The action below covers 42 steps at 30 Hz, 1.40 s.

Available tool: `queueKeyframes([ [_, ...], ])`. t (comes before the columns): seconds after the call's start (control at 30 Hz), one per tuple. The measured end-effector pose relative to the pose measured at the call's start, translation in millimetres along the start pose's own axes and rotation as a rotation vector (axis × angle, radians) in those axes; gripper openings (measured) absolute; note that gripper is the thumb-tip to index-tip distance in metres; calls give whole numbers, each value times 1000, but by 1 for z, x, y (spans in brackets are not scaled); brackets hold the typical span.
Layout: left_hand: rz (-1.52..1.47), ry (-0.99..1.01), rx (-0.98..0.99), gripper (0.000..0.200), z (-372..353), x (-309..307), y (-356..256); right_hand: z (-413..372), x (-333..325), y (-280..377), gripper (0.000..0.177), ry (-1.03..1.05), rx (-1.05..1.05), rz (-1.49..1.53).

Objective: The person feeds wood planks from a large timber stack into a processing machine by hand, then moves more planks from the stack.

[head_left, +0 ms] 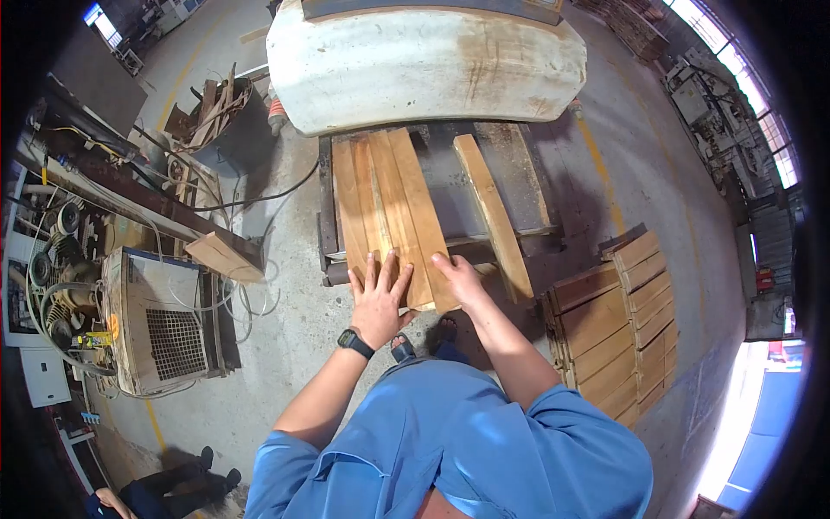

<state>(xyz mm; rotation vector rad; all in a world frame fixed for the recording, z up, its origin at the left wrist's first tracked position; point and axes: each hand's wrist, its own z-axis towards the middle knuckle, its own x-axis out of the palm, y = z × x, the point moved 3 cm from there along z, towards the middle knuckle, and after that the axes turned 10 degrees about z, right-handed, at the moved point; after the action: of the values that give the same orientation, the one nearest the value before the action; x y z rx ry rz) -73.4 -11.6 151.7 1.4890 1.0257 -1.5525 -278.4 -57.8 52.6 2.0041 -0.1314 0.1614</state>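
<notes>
Several wooden boards (376, 190) lie side by side on the metal bed of a machine, their near ends sticking out toward me. My left hand (379, 298) rests flat on top of these boards near their ends, fingers spread; a dark watch is on that wrist. My right hand (461, 281) grips the rightmost board (419, 216) at its near right edge, thumb on top and the other fingers mostly hidden beside or under it. Apart from the group, a narrower wooden plank (493, 216) lies at a slant to the right.
A white machine hood (424, 69) spans the far end of the bed. Stacked boards (614, 329) stand at the right. On the left are a bin of wood scraps (220, 117), a box with a mesh panel (164, 320) and loose hoses. Another person's legs (186, 484) show at lower left.
</notes>
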Motion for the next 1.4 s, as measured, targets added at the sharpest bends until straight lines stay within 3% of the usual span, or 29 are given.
queueKeyframes([
  [0.1, 72, 89, -28, 108, -7, 15, 1, 13, -22, -32, 72, -213, -22, -591],
  [0.2, -21, 158, -121, 109, -13, 32, 4, 7, -17, -14, 73, -317, 50, -868],
  [0.27, -135, -59, -282, 109, -19, 51, 13, -7, 0, 24, 75, -284, 99, -914],
  [0.33, -448, -252, -404, 103, -19, 75, 33, 0, -2, 27, 76, -268, 121, -910],
  [0.37, -485, -259, -472, 97, -19, 90, 41, 1, -5, 25, 74, -281, 100, -893],
  [0.4, -668, -100, -629, 96, -19, 99, 47, 5, -9, 18, 73, -289, 77, -878],
  [0.43, -857, -71, -659, 93, -19, 118, 55, 10, -12, 9, 71, -293, 55, -862],
  [0.47, -1042, -43, -686, 90, -18, 135, 62, 18, -19, -8, 68, -204, 28, -549],
  [0.53, -876, -103, -641, 83, -24, 128, 64, 14, -13, -5, 63, -18, -23, 78],
  [0.57, -793, -131, -620, 80, -26, 126, 65, 6, -20, -4, 53, -28, 34, 149],
  [0.67, -616, -292, -600, 69, -29, 96, 60, -14, -31, 3, 52, -29, 1, 106],
  [0.8, -577, -336, -534, 61, -23, 36, 40, -46, -31, 7, 51, -116, -212, 115],
  [0.83, -607, -337, -509, 61, -20, 30, 35, -40, -38, -6, 63, -136, -193, 98],
  [0.97, -603, -341, -406, 60, -6, 37, 16, 41, -96, -71, 90, -173, 12, -592],
  [1.07, -606, -317, -373, 59, 1, 30, 5, 4, -57, 25, 87, -312, 212, -999],
  [1.1, -613, -313, -363, 58, 1, 23, 2, 2, -56, 34, 95, -265, 270, -983],
  [1.2, -785, -264, -346, 57, 7, 33, -5, -2, -61, 28, 89, -309, 160, -912],
  [1.23, -866, -236, -347, 56, 9, 38, -6, 1, -65, 21, 88, -277, 149, -748],
  [1.33, -1278, -87, -386, 56, 10, 56, -16, -19, -59, 12, 84, -54, 207, 168],
  [1.4, -1293, -15, -369, 65, 19, 71, -23, -23, -65, 16, 76, -49, 211, 164],
])
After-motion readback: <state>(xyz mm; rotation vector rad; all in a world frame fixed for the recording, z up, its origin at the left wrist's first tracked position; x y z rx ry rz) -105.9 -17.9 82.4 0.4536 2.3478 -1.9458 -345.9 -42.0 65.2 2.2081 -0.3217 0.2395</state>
